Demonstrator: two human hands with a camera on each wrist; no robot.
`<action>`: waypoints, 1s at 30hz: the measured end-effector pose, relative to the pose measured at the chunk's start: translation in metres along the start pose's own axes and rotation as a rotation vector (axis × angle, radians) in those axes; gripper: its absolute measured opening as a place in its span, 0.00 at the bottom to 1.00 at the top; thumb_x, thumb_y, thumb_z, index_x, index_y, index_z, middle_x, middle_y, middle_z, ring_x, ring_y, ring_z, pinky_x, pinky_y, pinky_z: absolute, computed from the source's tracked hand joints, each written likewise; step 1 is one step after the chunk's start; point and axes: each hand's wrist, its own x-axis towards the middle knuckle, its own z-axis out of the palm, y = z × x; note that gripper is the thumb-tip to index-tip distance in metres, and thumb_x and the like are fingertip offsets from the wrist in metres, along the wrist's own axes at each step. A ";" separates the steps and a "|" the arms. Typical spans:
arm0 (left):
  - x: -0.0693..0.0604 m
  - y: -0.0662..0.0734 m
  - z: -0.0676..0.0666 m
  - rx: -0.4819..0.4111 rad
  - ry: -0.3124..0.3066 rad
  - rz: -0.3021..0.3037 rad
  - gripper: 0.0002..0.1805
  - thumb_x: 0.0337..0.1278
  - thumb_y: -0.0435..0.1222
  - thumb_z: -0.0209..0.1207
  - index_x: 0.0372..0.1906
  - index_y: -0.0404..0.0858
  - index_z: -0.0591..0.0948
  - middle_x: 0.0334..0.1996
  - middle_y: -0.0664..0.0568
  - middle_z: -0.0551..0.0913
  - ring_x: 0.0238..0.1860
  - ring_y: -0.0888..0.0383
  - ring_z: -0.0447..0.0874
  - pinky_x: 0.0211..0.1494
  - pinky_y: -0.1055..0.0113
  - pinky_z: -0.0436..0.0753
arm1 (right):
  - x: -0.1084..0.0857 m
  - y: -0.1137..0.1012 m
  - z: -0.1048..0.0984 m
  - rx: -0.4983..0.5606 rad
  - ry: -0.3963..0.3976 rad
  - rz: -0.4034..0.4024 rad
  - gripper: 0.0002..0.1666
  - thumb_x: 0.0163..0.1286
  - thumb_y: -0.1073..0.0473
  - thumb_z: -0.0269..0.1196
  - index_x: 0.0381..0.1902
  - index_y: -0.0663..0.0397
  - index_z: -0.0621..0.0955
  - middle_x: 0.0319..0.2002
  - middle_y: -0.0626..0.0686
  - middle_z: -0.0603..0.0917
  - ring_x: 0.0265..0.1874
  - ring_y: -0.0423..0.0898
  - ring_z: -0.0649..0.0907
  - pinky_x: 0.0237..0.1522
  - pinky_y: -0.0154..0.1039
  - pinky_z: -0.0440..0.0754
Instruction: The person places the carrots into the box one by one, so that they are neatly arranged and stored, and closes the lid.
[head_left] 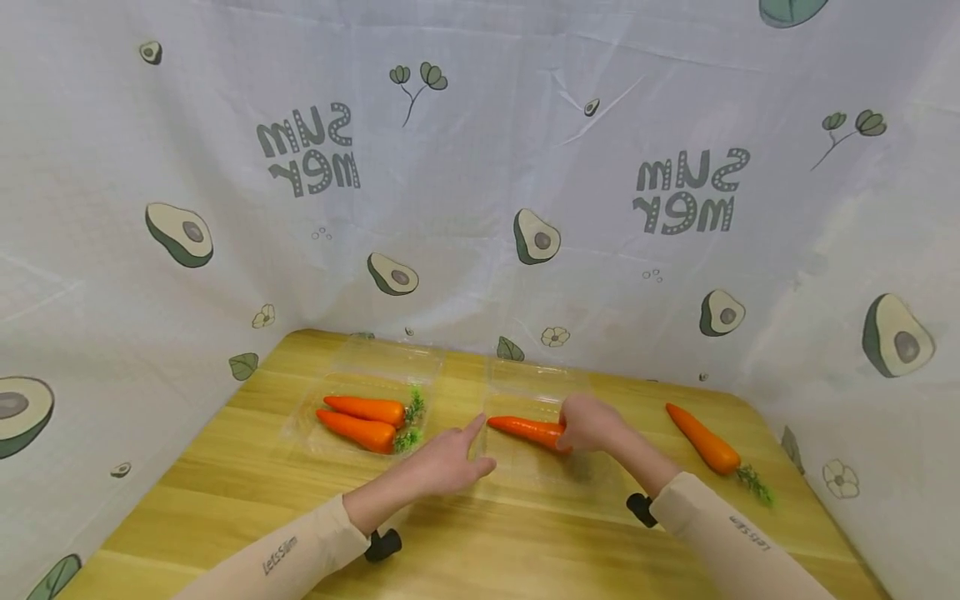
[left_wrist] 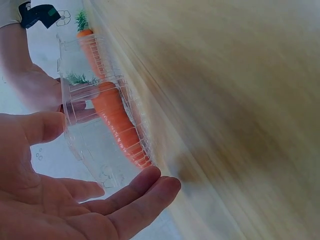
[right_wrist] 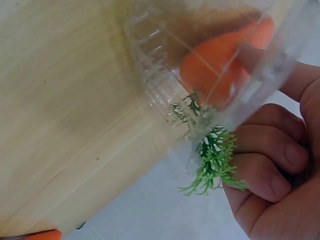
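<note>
Wooden table (head_left: 225,471) under containers (head_left: 367,384), carrot (head_left: 703,439)

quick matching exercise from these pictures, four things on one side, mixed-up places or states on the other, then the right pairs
1. pair of orange carrots with green leafy tops
2. single orange carrot at far right
3. white avocado-printed cloth
4. person's bare right hand

A. gripping another orange carrot
B. directly on the wooden table
C. inside the left clear plastic container
D. hanging behind the table

Pairs: 1-C, 2-B, 3-D, 4-A
</note>
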 end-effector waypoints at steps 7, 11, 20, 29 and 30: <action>0.001 -0.002 0.001 0.014 0.005 0.001 0.46 0.67 0.56 0.58 0.82 0.44 0.52 0.67 0.34 0.74 0.55 0.46 0.82 0.42 0.56 0.77 | 0.002 -0.004 0.000 -0.046 0.003 -0.001 0.11 0.49 0.63 0.70 0.19 0.53 0.77 0.18 0.47 0.73 0.19 0.44 0.69 0.23 0.37 0.64; 0.000 -0.002 0.001 -0.009 -0.005 -0.004 0.46 0.68 0.55 0.58 0.82 0.44 0.52 0.65 0.34 0.75 0.30 0.53 0.80 0.32 0.59 0.76 | 0.003 -0.004 0.001 -0.065 0.001 -0.003 0.10 0.50 0.63 0.70 0.19 0.53 0.78 0.19 0.48 0.76 0.20 0.45 0.71 0.24 0.38 0.67; 0.000 -0.002 0.000 -0.005 -0.001 0.005 0.46 0.67 0.55 0.58 0.82 0.44 0.53 0.66 0.33 0.75 0.29 0.55 0.78 0.30 0.59 0.75 | 0.005 -0.011 0.002 -0.113 0.037 0.039 0.10 0.53 0.66 0.69 0.22 0.53 0.77 0.22 0.50 0.76 0.22 0.47 0.72 0.25 0.40 0.69; -0.001 -0.001 0.000 0.019 0.007 0.016 0.46 0.67 0.55 0.58 0.81 0.43 0.54 0.65 0.34 0.76 0.43 0.53 0.82 0.37 0.58 0.76 | -0.002 -0.014 0.001 -0.112 0.083 0.039 0.11 0.51 0.67 0.69 0.21 0.53 0.76 0.22 0.49 0.75 0.22 0.46 0.71 0.24 0.40 0.68; -0.001 -0.001 0.000 0.018 0.007 0.016 0.46 0.67 0.55 0.59 0.81 0.43 0.54 0.65 0.34 0.76 0.45 0.51 0.83 0.37 0.58 0.76 | -0.002 -0.014 0.001 -0.111 0.086 0.038 0.11 0.51 0.67 0.69 0.21 0.53 0.76 0.22 0.49 0.75 0.22 0.46 0.71 0.23 0.40 0.68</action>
